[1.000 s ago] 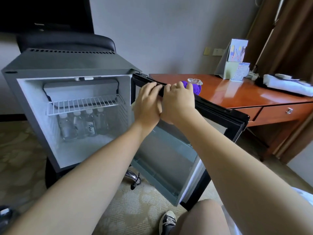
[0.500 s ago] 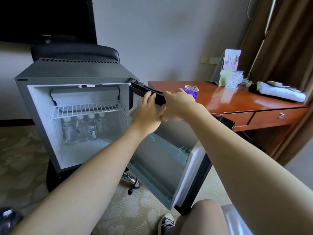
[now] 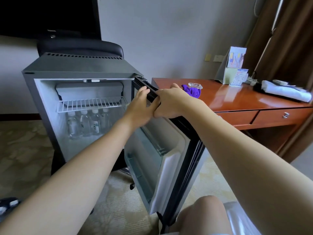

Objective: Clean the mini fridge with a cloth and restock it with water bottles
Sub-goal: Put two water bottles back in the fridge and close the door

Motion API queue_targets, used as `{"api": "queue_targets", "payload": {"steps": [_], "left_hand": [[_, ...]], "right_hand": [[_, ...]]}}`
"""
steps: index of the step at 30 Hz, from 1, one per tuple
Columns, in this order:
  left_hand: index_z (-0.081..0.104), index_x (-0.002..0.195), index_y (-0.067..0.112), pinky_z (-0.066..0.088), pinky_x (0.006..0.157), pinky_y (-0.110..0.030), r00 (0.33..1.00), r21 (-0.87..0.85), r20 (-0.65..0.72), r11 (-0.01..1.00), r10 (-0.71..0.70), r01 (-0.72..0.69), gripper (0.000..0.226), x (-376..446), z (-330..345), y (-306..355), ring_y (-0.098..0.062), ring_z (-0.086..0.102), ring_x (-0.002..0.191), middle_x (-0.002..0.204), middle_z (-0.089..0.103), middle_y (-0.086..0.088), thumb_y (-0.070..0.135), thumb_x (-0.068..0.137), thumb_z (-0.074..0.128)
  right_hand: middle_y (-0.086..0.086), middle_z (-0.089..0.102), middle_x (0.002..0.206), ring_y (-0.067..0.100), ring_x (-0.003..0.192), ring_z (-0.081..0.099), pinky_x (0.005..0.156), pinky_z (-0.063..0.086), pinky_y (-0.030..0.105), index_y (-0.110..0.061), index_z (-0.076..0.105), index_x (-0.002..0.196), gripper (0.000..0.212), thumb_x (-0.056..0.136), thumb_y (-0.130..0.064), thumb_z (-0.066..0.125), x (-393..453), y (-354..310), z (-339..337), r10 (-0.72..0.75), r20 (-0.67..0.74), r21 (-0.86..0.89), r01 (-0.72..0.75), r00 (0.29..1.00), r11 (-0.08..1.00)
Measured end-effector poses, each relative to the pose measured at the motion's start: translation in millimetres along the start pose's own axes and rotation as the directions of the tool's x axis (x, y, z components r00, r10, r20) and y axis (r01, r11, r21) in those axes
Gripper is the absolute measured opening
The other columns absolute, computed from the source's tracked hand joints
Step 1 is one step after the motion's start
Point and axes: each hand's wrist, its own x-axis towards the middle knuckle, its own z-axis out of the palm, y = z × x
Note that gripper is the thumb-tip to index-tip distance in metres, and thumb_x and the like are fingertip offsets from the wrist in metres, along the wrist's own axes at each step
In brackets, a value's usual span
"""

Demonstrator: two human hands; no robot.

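Note:
The grey mini fridge (image 3: 79, 67) stands open, its door (image 3: 171, 160) swung out toward me on the right. Several water bottles (image 3: 88, 123) stand in a row at the back, under a white wire shelf (image 3: 91, 104). Both hands are on the door's top edge. My left hand (image 3: 139, 108) lies on its inner side with fingers reaching over the black seal. My right hand (image 3: 171, 102) grips the edge from the outer side, fingers curled over it. A purple cloth (image 3: 193, 90) lies bunched on the wooden desk (image 3: 237, 97) just beyond my right hand.
A glass ashtray (image 3: 195, 85) sits behind the cloth. A brochure stand (image 3: 234, 65) and folded white towels (image 3: 286, 90) occupy the desk's far end. A black chair (image 3: 79, 48) stands behind the fridge. My knee (image 3: 205, 216) is low in front, over patterned carpet.
The door has swung partly inward toward the fridge under both hands. The purple cloth, earlier hidden behind my right hand, now shows on the desk.

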Motion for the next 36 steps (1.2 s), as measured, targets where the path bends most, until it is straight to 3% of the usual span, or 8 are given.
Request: {"api": "queue_targets", "payload": {"steps": [6,12,15,17,21,26,30,36], "left_hand": [[0.022,0.158,0.007,0.014,0.126,-0.040,0.982,-0.118,0.184,0.991,-0.039,0.061,0.071,-11.8,-26.4,5.7,-0.014,0.010,0.154,0.168,0.009,-0.001,0.015,0.097,0.056],[0.058,0.126,-0.001,0.039,0.107,-0.056,0.996,-0.125,0.087,0.992,-0.012,0.023,0.091,-29.1,-45.1,13.1,-0.038,0.045,0.133,0.139,0.051,-0.023,0.053,0.054,0.044],[0.072,0.101,0.032,0.052,0.084,-0.044,0.995,-0.074,0.104,0.997,0.002,0.006,0.049,-36.7,-59.9,12.3,-0.021,0.067,0.100,0.102,0.072,-0.002,0.052,0.063,0.048],[0.071,0.088,0.045,0.051,0.080,-0.038,0.994,-0.062,0.103,0.998,0.030,-0.023,0.017,-41.8,-69.2,12.7,-0.006,0.063,0.084,0.087,0.072,0.011,0.045,0.079,0.057],[0.076,0.104,0.032,0.043,0.061,-0.018,0.996,-0.097,0.084,0.995,0.040,-0.032,0.019,-51.4,-86.9,8.5,0.001,0.052,0.066,0.095,0.075,-0.002,0.022,0.095,0.062],[0.076,0.110,0.024,0.047,0.104,-0.042,0.991,-0.147,0.131,0.989,0.037,-0.017,0.026,-57.1,-97.7,6.1,-0.021,0.065,0.114,0.111,0.074,-0.003,0.016,0.091,0.059],[0.070,0.121,0.005,0.044,0.098,-0.013,0.991,-0.193,0.125,0.981,0.039,-0.014,0.030,-56.1,-92.4,5.7,0.014,0.061,0.096,0.111,0.067,0.010,0.000,0.096,0.056],[0.064,0.128,0.000,0.039,0.099,-0.005,0.994,-0.191,0.104,0.981,0.035,-0.014,0.032,-49.9,-86.1,1.4,0.022,0.053,0.100,0.118,0.064,0.011,0.001,0.098,0.055]], "right_hand": [[0.001,0.057,0.094,0.016,0.117,0.025,0.075,0.029,0.033,-0.021,0.057,0.107,0.031,0.082,-0.038,0.053,-7.8,-13.4,-9.6,0.023,0.118,0.121,-0.037,0.993,0.992],[0.004,0.057,0.109,0.023,0.124,0.030,0.087,0.023,0.032,-0.019,0.057,0.118,0.037,0.086,-0.033,0.043,-13.9,-30.5,-6.7,-0.026,0.107,0.134,0.011,0.994,0.991],[0.007,0.057,0.119,0.020,0.108,0.036,0.085,0.018,0.027,-0.015,0.058,0.119,0.030,0.094,-0.019,0.041,-21.1,-41.9,-15.8,-0.061,0.105,0.147,0.045,0.993,0.988],[0.007,0.054,0.134,0.022,0.118,0.041,0.092,0.024,0.028,-0.014,0.056,0.132,0.038,0.097,-0.014,0.040,-25.8,-42.8,-18.9,-0.086,0.107,0.155,0.069,0.991,0.986],[0.003,0.054,0.138,0.022,0.126,0.033,0.089,0.023,0.027,-0.026,0.055,0.136,0.043,0.096,-0.020,0.041,-26.0,-42.2,-6.6,-0.130,0.043,0.241,0.116,0.991,0.964],[0.008,0.057,0.123,0.020,0.131,0.029,0.100,0.035,0.035,-0.036,0.056,0.130,0.045,0.087,-0.037,0.039,-16.9,-49.1,19.8,-0.074,-0.073,0.286,0.092,0.995,0.954],[0.006,0.061,0.117,0.028,0.124,0.040,0.105,0.037,0.044,-0.041,0.057,0.125,0.056,0.076,-0.044,0.031,-13.6,-54.2,28.5,-0.008,-0.130,0.316,0.049,0.992,0.947],[0.009,0.064,0.120,0.032,0.114,0.051,0.088,0.045,0.040,-0.036,0.062,0.121,0.052,0.078,-0.042,0.034,-10.4,-56.1,34.1,0.061,-0.155,0.420,0.010,0.986,0.907]]}}
